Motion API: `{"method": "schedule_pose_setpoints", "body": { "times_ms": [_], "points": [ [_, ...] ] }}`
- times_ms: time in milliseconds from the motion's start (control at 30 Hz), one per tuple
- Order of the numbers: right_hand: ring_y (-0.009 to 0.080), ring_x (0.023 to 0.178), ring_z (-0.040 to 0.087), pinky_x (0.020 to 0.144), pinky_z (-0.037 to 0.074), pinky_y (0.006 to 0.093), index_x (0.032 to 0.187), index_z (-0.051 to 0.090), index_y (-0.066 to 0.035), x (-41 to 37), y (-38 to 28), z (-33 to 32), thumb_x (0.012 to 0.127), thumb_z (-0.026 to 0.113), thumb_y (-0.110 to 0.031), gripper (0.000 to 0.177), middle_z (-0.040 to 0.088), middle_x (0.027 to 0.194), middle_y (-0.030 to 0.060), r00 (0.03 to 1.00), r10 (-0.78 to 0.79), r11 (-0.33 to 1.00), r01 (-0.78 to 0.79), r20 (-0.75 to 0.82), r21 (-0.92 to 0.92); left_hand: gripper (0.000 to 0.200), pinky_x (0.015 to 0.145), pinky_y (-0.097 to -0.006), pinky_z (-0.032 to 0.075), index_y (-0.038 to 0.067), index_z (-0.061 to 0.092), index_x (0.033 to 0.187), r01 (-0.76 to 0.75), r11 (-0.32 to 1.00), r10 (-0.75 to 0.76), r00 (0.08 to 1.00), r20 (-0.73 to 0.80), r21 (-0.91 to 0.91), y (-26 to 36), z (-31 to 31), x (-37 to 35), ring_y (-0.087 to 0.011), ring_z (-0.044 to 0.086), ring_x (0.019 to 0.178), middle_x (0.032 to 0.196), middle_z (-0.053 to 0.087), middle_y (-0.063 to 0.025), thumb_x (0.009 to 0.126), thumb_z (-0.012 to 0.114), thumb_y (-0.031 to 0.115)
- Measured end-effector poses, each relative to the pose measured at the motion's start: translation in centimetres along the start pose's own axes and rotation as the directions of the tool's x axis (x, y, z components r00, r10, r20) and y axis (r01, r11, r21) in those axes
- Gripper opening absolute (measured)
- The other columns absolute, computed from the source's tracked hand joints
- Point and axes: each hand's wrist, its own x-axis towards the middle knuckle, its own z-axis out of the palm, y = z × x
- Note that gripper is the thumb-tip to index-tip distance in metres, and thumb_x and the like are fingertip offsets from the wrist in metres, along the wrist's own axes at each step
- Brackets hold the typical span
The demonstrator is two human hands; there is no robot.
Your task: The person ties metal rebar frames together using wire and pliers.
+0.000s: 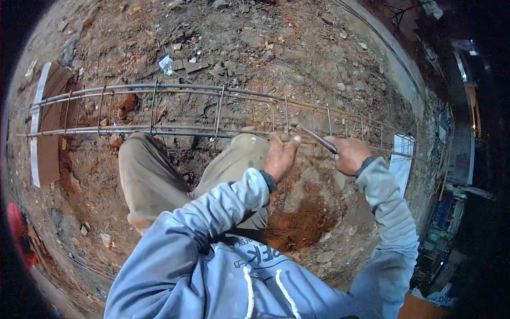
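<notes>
A long rebar cage point(187, 89) of straight bars and square stirrups lies across the ground in front of my knees. My left hand point(281, 158) has its fingers closed around the cage's near bar, just right of my right knee. Gripped in my right hand point(350, 156) is a pair of pincers point(321, 140) with dark handles, pointing left. Their jaws reach in over the cage beside a stirrup, close to my left fingertips. Any tie wire at that joint is too small to make out.
A board point(50, 154) lies under the cage's left end, and a pale block point(401, 162) is near its right end. Scraps and a broken piece point(191, 66) lie on the rough soil beyond. A concrete edge point(396, 50) runs along the right.
</notes>
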Motion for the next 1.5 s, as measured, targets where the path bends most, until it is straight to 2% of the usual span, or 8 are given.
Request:
{"method": "schedule_pose_setpoints", "body": {
  "times_ms": [133, 667, 767, 1067, 1167, 1200, 1367, 1500],
  "points": [
    [0.0383, 0.087, 0.059, 0.078, 0.046, 0.0461, 0.132, 0.035, -0.015, 0.3, -2.5, -2.5, 0.069, 0.055, -0.010, 0.066, 0.060, 0.091, 0.0228, 0.968, 0.159, 0.986, -0.143, 0.196, -0.090, 0.031, 0.056, -0.0353, 0.049, 0.000, 0.049, 0.100, 0.470, 0.770, -0.389, 0.882, 0.266, -0.432, 1.7, 0.2, -2.7, -0.0200, 0.061, 0.076, 0.094, 0.059, -0.0126, 0.086, 0.056, 0.027],
    [0.0464, 0.117, 0.038, 0.089, 0.036, 0.0647, 0.136, 0.032, -0.017, 0.1, -5.9, -3.3, 0.077, 0.055, -0.011, 0.064, 0.040, 0.126, 0.0209, 0.913, 0.334, 0.934, -0.286, 0.236, -0.215, 0.020, 0.053, -0.0285, 0.040, 0.007, 0.050, 0.092, 0.336, 0.819, -0.164, 0.914, 0.370, -0.465, 0.5, 0.0, -1.4, -0.0158, 0.057, 0.069, 0.079, 0.058, -0.0047, 0.090, 0.049, 0.027],
    [0.0438, 0.100, 0.054, 0.082, 0.047, 0.0458, 0.136, 0.031, -0.010, 0.2, -6.4, -3.8, 0.069, 0.056, -0.007, 0.072, 0.048, 0.110, 0.0323, 0.924, 0.294, 0.932, -0.221, 0.243, -0.287, 0.020, 0.054, -0.0286, 0.040, 0.007, 0.051, 0.093, 0.370, 0.809, -0.196, 0.902, 0.384, -0.457, 0.4, 0.0, -1.6, -0.0161, 0.057, 0.070, 0.080, 0.057, -0.0044, 0.090, 0.049, 0.027],
    [0.0316, 0.079, 0.065, 0.064, 0.051, 0.0410, 0.074, 0.069, -0.003, 2.0, -7.5, -6.1, 0.069, 0.058, -0.011, 0.015, 0.065, 0.081, 0.0183, 0.811, 0.337, 0.908, -0.146, 0.478, -0.393, 0.019, 0.061, -0.0291, 0.045, 0.006, 0.052, 0.096, 0.333, 0.811, -0.169, 0.920, 0.354, -0.480, 0.0, 0.1, -1.8, -0.0161, 0.058, 0.077, 0.083, 0.058, -0.0055, 0.089, 0.049, 0.023],
    [0.0299, 0.077, 0.065, 0.065, 0.051, 0.0398, 0.076, 0.068, -0.002, 3.2, -6.2, -5.3, 0.070, 0.058, -0.013, 0.016, 0.065, 0.080, 0.0171, 0.644, -0.108, 0.676, 0.606, 0.758, -0.419, 0.022, 0.065, -0.0317, 0.046, 0.002, 0.052, 0.100, -0.040, 0.981, 0.095, 0.953, 0.287, -0.192, -0.6, 0.0, -1.6, -0.0200, 0.059, 0.079, 0.085, 0.058, -0.0104, 0.088, 0.049, 0.020],
    [0.0311, 0.073, 0.064, 0.065, 0.051, 0.0397, 0.082, 0.067, -0.001, 2.7, -6.3, -5.8, 0.074, 0.055, -0.015, 0.020, 0.065, 0.078, 0.0172, 0.730, 0.145, 0.960, 0.058, 0.667, -0.273, 0.023, 0.066, -0.0342, 0.046, 0.000, 0.051, 0.101, 0.070, 0.978, -0.001, 0.944, 0.331, -0.198, 1.4, -0.7, -2.9, -0.0239, 0.059, 0.081, 0.086, 0.057, -0.0138, 0.087, 0.051, 0.019],
    [0.0384, 0.077, 0.060, 0.069, 0.048, 0.0440, 0.092, 0.062, -0.004, -0.7, -0.4, 5.1, 0.087, 0.048, -0.031, 0.031, 0.061, 0.078, 0.0221, 0.953, -0.151, 0.986, 0.165, 0.264, -0.032, 0.025, 0.070, -0.0415, 0.045, 0.000, 0.051, 0.102, -0.373, 0.920, 0.325, 0.900, 0.291, 0.125, -0.3, -1.4, -5.7, -0.0350, 0.057, 0.088, 0.093, 0.055, -0.0220, 0.083, 0.055, 0.015],
    [0.0367, 0.082, 0.059, 0.070, 0.047, 0.0432, 0.101, 0.057, -0.003, -3.3, -6.2, 13.3, 0.091, 0.044, -0.031, 0.032, 0.062, 0.092, 0.0206, 0.963, 0.267, 0.745, -0.197, -0.015, 0.638, 0.025, 0.078, -0.0424, 0.043, 0.003, 0.052, 0.102, -0.667, 0.700, 0.579, 0.738, 0.346, 0.253, -0.5, -2.8, -7.1, -0.0399, 0.050, 0.090, 0.095, 0.053, -0.0203, 0.079, 0.057, 0.012]
  ]
}}
